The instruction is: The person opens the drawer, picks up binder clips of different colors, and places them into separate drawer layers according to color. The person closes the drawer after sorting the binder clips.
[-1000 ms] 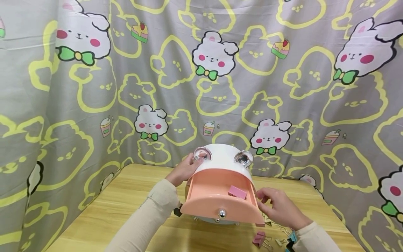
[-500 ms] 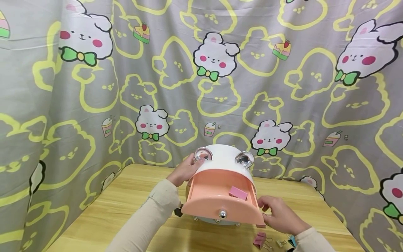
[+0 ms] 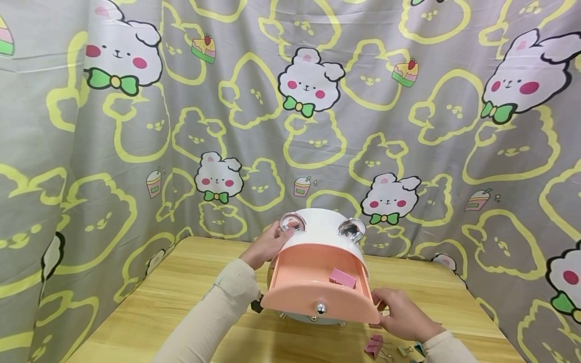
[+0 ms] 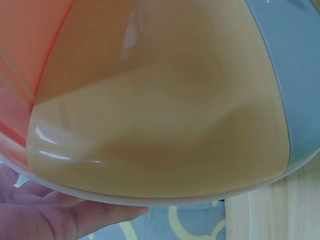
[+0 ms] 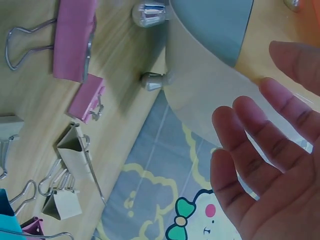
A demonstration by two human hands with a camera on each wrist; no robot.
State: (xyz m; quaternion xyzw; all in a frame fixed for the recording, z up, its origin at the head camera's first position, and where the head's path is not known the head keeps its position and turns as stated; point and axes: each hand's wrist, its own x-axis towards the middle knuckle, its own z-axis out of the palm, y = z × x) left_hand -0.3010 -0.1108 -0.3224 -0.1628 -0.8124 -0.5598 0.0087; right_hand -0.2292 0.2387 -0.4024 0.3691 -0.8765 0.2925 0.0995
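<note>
One wood-grain table [image 3: 140, 307] fronts grey cartoon curtains [image 3: 263, 146]; the left hand [image 3: 266, 245] grips a white-cased cabinet [image 3: 321, 228], the right hand [image 3: 401, 313] loose-fingered beside it.

Cabinet [image 3: 320, 224] between left hand [image 3: 267, 246] and right hand [image 3: 403, 315], clip [image 3: 342, 278] in its drawer [image 3: 295, 298], loose clips [image 3: 374, 346] on table [image 3: 136, 312] near right hand, curtain [image 3: 254, 30] behind both

Long cream left sleeve [image 3: 204, 317], creased at the loose cuff [image 3: 242, 280], and matching right sleeve [image 3: 449, 349].
</note>
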